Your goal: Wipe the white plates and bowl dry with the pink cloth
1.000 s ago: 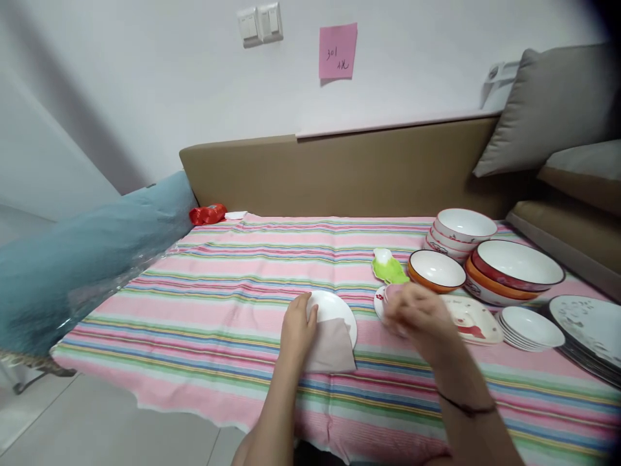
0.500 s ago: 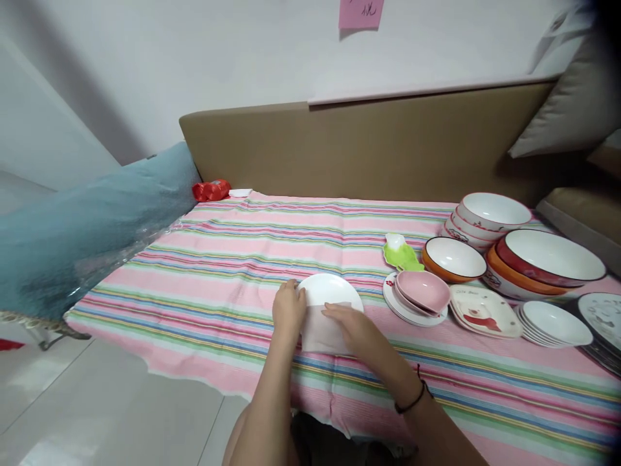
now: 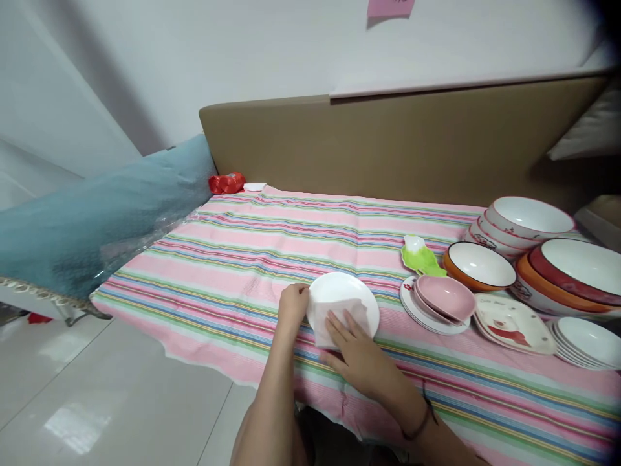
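A round white plate [image 3: 341, 283] lies on the striped cloth in front of me. My left hand [image 3: 293, 307] is closed on the plate's left edge, its fingertips partly hidden. A thin, pale sheet like a tissue or wipe [image 3: 323, 321] covers the front part of the plate. Flat on this sheet rests my right hand [image 3: 356, 353], fingers spread and pressing down. Right of the plate, pink oval bowls [image 3: 446, 296] are stacked on small white plates [image 3: 412, 309]. Behind them is a green and white leaf-shaped dish [image 3: 420, 255].
Farther right are an orange-rimmed bowl [image 3: 478, 266], bear-print plates [image 3: 514, 323], small white bowls [image 3: 589, 342], and stacks of large bowls [image 3: 577, 272]. A red package [image 3: 227, 183] sits at the far left corner. Behind the striped cloth [image 3: 233, 265] rises a brown backrest [image 3: 388, 149].
My right hand has spread its fingers and lies flatter on the pale sheet, which now sits more within the plate. My left hand stays at the plate's edge. The view has shifted left.
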`<state>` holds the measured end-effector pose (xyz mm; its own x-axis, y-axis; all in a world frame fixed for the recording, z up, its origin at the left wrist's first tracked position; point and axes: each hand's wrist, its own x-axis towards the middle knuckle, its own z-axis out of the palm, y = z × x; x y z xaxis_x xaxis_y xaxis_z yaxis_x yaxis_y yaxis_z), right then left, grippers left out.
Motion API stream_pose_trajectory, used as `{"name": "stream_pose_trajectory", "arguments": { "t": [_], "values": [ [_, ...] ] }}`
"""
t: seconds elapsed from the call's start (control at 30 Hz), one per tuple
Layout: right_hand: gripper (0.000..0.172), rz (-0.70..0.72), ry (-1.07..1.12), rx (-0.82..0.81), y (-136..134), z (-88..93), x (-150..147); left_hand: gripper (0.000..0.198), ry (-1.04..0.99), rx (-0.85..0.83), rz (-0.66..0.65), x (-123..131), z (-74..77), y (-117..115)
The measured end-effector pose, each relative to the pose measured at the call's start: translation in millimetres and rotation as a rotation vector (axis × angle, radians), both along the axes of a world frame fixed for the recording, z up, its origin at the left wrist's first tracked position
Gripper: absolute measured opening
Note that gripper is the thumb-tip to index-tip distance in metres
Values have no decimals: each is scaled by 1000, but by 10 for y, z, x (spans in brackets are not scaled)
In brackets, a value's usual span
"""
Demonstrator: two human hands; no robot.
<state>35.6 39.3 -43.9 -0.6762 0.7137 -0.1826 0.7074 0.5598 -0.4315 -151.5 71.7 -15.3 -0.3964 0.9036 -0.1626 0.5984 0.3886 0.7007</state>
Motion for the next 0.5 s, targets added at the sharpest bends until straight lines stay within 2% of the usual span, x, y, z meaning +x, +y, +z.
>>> {"name": "stream_pose_trajectory", "arguments": {
  "t": [0.07, 0.17, 0.23, 0.3, 0.37, 0.4, 0.5],
  "values": [
    [77, -102, -65, -1, -21, -54, 77, 30, -24, -11, 9, 3, 8, -14],
    [78, -222, -78, 57, 134, -173, 30, 30, -15, -14, 6, 38, 19, -28],
    [76, -197, -16, 77, 302, -237, -85, 33, 41, 38, -1, 72, 30, -28],
    [69, -95, 89, 55, 446, -235, -183, 35, 130, 130, -15, 108, 41, -22],
    [58, -15, 232, 31, 523, -103, -190, 38, 210, 215, -54, 152, 41, -14],
    [51, -13, 318, 34, 527, 26, -149, 39, 234, 243, -91, 182, 33, -9],
    [26, -174, 676, 204, 395, 623, 119, 40, 287, 285, -264, 326, -32, 7]
  ]
}}
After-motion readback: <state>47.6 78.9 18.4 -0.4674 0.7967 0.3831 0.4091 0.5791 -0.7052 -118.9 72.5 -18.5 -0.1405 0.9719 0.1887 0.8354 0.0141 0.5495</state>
